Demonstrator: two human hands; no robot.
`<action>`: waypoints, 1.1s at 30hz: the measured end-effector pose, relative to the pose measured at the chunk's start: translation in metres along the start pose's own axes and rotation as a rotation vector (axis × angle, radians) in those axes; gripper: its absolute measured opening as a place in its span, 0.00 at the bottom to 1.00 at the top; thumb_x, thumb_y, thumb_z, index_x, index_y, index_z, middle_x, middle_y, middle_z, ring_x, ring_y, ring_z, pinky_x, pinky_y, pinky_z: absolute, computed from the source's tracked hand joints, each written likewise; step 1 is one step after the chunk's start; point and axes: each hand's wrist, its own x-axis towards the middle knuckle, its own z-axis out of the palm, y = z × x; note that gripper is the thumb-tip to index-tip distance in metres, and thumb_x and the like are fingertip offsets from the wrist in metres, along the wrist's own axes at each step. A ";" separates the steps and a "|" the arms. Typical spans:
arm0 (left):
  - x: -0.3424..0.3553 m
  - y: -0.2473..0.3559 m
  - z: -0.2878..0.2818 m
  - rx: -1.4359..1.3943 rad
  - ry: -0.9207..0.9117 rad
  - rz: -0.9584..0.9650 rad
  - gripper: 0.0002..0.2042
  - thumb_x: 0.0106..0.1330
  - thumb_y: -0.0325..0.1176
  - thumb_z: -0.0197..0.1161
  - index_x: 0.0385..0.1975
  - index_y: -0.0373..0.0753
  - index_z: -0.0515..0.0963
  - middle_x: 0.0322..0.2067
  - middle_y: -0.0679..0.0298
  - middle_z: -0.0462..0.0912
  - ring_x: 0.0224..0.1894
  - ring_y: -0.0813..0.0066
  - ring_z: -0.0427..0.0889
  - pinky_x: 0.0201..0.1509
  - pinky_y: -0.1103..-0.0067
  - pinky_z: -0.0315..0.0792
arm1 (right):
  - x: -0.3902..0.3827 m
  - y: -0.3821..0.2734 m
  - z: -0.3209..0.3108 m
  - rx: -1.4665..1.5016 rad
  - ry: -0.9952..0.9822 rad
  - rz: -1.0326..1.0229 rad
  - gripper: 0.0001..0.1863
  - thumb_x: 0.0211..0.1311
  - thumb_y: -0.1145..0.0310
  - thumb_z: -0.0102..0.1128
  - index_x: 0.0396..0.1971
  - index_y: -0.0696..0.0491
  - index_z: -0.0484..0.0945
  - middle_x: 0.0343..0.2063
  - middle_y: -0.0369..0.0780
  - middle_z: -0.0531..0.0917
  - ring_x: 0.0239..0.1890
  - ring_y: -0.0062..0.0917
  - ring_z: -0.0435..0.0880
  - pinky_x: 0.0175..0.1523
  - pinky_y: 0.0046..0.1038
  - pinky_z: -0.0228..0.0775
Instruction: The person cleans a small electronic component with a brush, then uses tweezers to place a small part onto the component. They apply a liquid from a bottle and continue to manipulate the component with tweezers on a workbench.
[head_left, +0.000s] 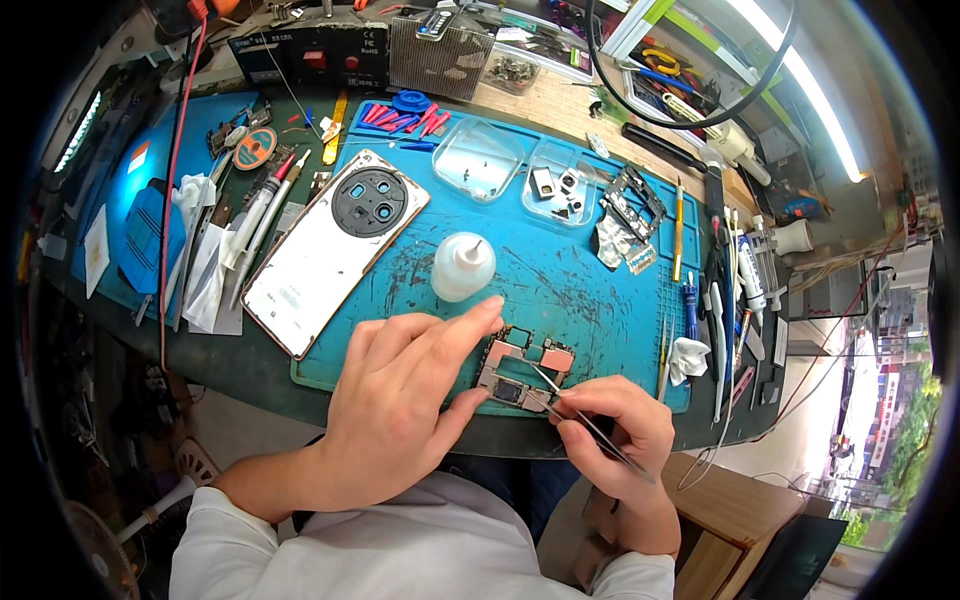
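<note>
My left hand [395, 405] reaches over the near edge of the blue mat, index finger and thumb curved around the left side of a phone circuit board [490, 365]. The thumb tip touches the board's lower left edge; whether the index fingertip touches is hard to see. My right hand [620, 440] pinches metal tweezers [603, 437], whose tips are over the board's right part. Just beyond the board stands a translucent dispensing bottle [463, 268] with a thin needle tip. Left of it lies a white phone back [325, 262] with a round black camera ring.
Two clear plastic trays [478, 160] [560, 183] hold small parts on the blue mat [600, 300]. A black phone frame [633, 203] lies at the right, near a crumpled white tissue [687, 360]. Pens and tools line both sides; a solder wick spool [255, 148] lies at left.
</note>
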 end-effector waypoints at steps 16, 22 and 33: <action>0.000 0.001 0.000 -0.011 0.014 -0.001 0.42 0.52 0.21 0.75 0.72 0.37 0.67 0.57 0.67 0.86 0.51 0.66 0.77 0.55 0.69 0.65 | 0.005 -0.001 0.001 0.018 -0.025 0.021 0.17 0.54 0.82 0.75 0.46 0.62 0.86 0.39 0.47 0.89 0.36 0.28 0.90 0.38 0.24 0.80; -0.001 0.002 0.000 0.017 -0.005 -0.032 0.43 0.52 0.27 0.78 0.72 0.37 0.68 0.58 0.63 0.84 0.52 0.64 0.77 0.56 0.69 0.65 | -0.003 -0.001 0.001 0.005 0.012 -0.024 0.17 0.52 0.82 0.74 0.45 0.62 0.86 0.37 0.47 0.90 0.36 0.31 0.90 0.39 0.27 0.82; -0.004 0.000 0.007 0.114 0.034 0.077 0.43 0.50 0.36 0.82 0.69 0.35 0.71 0.51 0.63 0.83 0.51 0.61 0.76 0.56 0.66 0.67 | -0.020 0.000 0.011 -0.252 0.070 -0.293 0.18 0.49 0.80 0.75 0.44 0.58 0.86 0.33 0.44 0.89 0.28 0.31 0.88 0.31 0.27 0.79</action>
